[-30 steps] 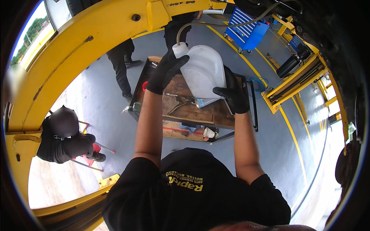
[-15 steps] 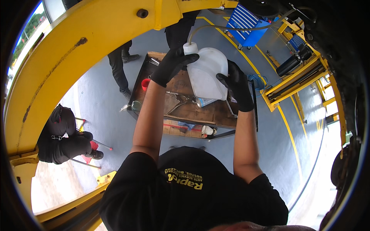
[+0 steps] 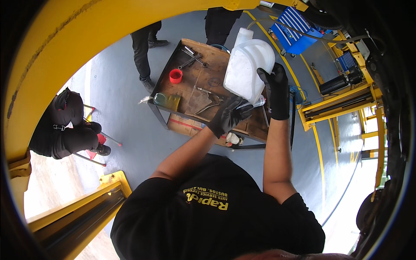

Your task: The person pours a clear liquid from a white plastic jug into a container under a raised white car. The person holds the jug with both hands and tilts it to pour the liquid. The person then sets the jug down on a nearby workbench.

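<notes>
A white translucent plastic bottle [image 3: 246,71] is held up above the cart, its neck pointing away from me. A thin clear hose [image 3: 323,39] runs from the neck to the upper right. My right hand [image 3: 276,90], in a black glove, grips the bottle's right side with the thumb on top. My left hand [image 3: 229,116], gloved too, supports the bottle's base, the fingers partly hidden. Under the bottle lie pliers [image 3: 211,100] and a blue-and-white can [image 3: 260,102], mostly covered.
The cardboard-lined cart [image 3: 197,80] also bears wrenches [image 3: 190,57], a red cup [image 3: 175,76] and a green-tinted container [image 3: 167,101]. Yellow lift parts [image 3: 342,102] flank me. Two people stand or sit nearby, one on the left [image 3: 65,125]. A blue tool cabinet [image 3: 294,32] stands far right.
My left hand has moved from the bottle's neck down to its base. The bottle has tilted and shifted right in view. My right hand has kept its grip.
</notes>
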The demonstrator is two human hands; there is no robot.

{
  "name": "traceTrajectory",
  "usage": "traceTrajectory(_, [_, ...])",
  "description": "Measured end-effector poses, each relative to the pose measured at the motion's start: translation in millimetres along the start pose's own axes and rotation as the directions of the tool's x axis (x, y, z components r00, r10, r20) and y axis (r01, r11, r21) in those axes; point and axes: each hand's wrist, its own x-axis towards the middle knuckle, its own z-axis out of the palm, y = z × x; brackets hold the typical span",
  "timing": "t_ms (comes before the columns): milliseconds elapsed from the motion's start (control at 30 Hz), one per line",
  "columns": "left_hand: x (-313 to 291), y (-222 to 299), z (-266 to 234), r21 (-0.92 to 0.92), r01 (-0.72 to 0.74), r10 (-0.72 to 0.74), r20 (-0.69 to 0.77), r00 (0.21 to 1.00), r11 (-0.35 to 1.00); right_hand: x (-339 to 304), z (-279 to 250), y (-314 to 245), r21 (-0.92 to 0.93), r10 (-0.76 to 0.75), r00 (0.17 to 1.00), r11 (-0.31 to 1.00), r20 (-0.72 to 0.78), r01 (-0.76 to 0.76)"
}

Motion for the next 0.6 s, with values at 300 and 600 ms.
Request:
traceTrajectory(300, [31,14,5,-0.147,-0.066,0.075,0.059,0.995,0.987,-6,-10,1,-0.28,-0.212,0.974,0.933,0.076,0.225])
traceTrajectory(600, [33,10,-6,-0.036,-0.086,0.083,-0.076,0.994,0.996,29,-84,-148,-0.741,-0.851,0.519,0.399,-0.079,0.541])
